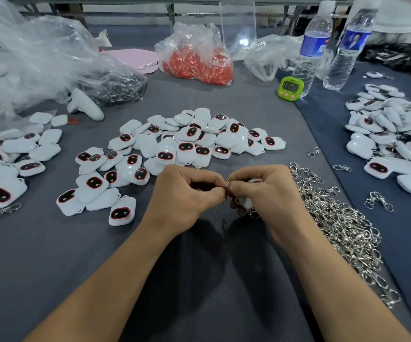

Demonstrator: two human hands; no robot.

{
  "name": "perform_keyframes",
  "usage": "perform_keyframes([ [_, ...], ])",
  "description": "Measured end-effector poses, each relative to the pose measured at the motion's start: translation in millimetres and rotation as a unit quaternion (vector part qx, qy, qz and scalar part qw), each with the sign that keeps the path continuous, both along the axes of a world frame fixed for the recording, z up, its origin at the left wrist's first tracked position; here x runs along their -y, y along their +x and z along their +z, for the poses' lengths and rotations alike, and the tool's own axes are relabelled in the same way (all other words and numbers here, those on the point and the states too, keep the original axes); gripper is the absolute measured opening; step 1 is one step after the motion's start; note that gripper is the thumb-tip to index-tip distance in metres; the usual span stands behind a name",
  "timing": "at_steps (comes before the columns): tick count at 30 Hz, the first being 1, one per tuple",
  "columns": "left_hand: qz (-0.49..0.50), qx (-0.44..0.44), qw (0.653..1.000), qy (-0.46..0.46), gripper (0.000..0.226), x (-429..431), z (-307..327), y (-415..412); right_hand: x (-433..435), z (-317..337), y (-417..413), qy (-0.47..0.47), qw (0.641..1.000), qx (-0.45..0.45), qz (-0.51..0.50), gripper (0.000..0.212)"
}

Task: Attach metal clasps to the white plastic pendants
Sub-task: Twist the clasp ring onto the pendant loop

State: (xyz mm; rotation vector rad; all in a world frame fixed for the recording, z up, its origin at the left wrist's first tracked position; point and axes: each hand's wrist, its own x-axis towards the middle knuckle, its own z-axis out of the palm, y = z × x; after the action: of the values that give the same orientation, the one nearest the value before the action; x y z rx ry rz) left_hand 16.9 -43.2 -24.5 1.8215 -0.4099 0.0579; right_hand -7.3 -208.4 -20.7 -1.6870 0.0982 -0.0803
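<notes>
My left hand (187,193) and my right hand (266,191) meet at the middle of the grey table, fingertips together. Between them they pinch a small metal clasp ring (227,185). My right hand also grips a white plastic pendant (245,202), mostly hidden under its fingers, and part of the clasp hangs below the palm. A heap of white pendants with dark red-rimmed faces (187,141) lies just beyond my hands. A pile of silver metal clasps (342,225) stretches along my right forearm.
More pendants lie at the left (7,166) and on the right side (392,137). At the back are a bag of red pieces (197,60), clear plastic bags (39,60), a green timer (290,87), two water bottles (310,53) and a white controller (86,104).
</notes>
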Motion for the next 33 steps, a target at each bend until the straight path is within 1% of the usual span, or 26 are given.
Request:
perform_keyframes([
  [2,-0.005,0.004,1.0,0.012,0.015,-2.4,0.9,-1.1,-0.7,-0.6,-0.3,-0.006,1.0,-0.006,0.0,0.016],
  [4,-0.007,0.011,0.999,0.031,0.02,-4.1,1.6,-0.6,-2.1,-0.4,-0.7,-0.014,1.0,-0.011,0.003,0.011],
  [7,0.014,0.012,0.999,0.032,0.016,-3.7,3.5,0.0,-4.5,1.0,-1.2,-0.024,1.0,-0.011,0.014,0.009],
  [10,0.096,0.02,0.994,0.041,0.01,-2.8,4.6,-0.7,-5.6,0.1,-2.1,-0.055,0.998,0.004,-0.009,0.023],
  [12,0.169,0.063,0.979,0.094,0.005,-6.5,4.5,-0.8,-4.2,-1.8,-0.5,-0.068,0.997,0.023,-0.019,0.035],
  [13,0.203,0.104,0.963,0.143,0.004,-9.9,4.8,-1.0,-3.3,-3.2,0.3,-0.062,0.997,0.032,-0.018,0.043],
  [14,0.238,0.157,0.936,0.206,0.006,-13.5,5.8,-1.3,-2.7,-3.9,0.9,-0.058,0.997,0.043,-0.015,0.052],
  [16,0.298,0.255,0.86,0.328,0.01,-20.0,9.4,-1.6,-3.7,-1.5,0.8,-0.067,0.995,0.076,-0.004,0.065],
  [17,0.305,0.284,0.831,0.368,0.011,-21.0,11.6,-1.2,-4.9,0.0,1.0,-0.074,0.993,0.092,-0.002,0.067],
  [18,0.298,0.301,0.814,0.398,0.011,-20.2,12.5,-1.1,-6.0,0.8,1.4,-0.08,0.991,0.105,-0.002,0.067],
  [19,0.28,0.302,0.808,0.421,0.011,-17.6,11.4,-1.0,-6.2,0.4,2.0,-0.086,0.99,0.114,-0.004,0.066],
  [21,0.22,0.271,0.81,0.471,0.013,-9.0,3.8,-3.6,-5.0,-2.4,2.9,-0.108,0.987,0.116,-0.015,0.059],
  [22,0.197,0.244,0.819,0.48,0.014,-4.3,-0.1,-4.3,-3.7,-4.4,3.1,-0.121,0.987,0.105,-0.024,0.053],
  [25,0.176,0.155,0.87,0.434,0.016,-5.5,-2.0,-2.1,-5.3,-9.5,1.3,-0.146,0.987,0.052,-0.048,0.04],
  [28,0.115,0.077,0.919,0.368,0.015,-12.4,-1.6,3.2,-8.4,-11.6,1.8,-0.172,0.982,0.051,-0.065,0.03],
  [30,0.082,0.054,0.935,0.341,0.015,-13.5,-0.1,2.7,-8.1,-10.9,2.6,-0.187,0.98,0.044,-0.058,0.028],
  [33,0.063,0.055,0.941,0.327,0.013,-13.8,-0.8,2.2,-5.9,-9.3,1.7,-0.227,0.974,0.022,-0.018,0.028],
])
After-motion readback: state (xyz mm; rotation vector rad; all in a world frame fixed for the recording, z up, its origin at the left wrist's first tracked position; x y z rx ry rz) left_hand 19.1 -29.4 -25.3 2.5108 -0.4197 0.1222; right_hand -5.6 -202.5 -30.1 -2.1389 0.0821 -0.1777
